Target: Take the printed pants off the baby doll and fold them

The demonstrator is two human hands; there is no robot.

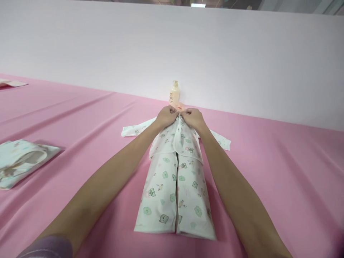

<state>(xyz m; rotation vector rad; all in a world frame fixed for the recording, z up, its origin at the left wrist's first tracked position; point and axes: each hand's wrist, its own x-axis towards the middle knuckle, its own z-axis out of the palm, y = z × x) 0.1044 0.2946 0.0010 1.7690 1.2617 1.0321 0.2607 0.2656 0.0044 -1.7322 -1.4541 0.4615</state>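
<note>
A baby doll lies on its back on the pink sheet [80, 118], dressed in a white printed top [185, 138] and matching trousers [172, 193]. Only a sliver of its face [178, 106] shows past my hands. My left hand [167, 116] and my right hand [192, 117] meet at the doll's neck. Both are closed in a pinch on the collar of the top, knuckles touching. The sleeves spread out to either side.
A cream pump bottle [174, 93] stands just behind the doll's head against the white wall. A folded printed garment [18, 161] lies at the left edge. Another pale item [10, 83] sits at the far left back.
</note>
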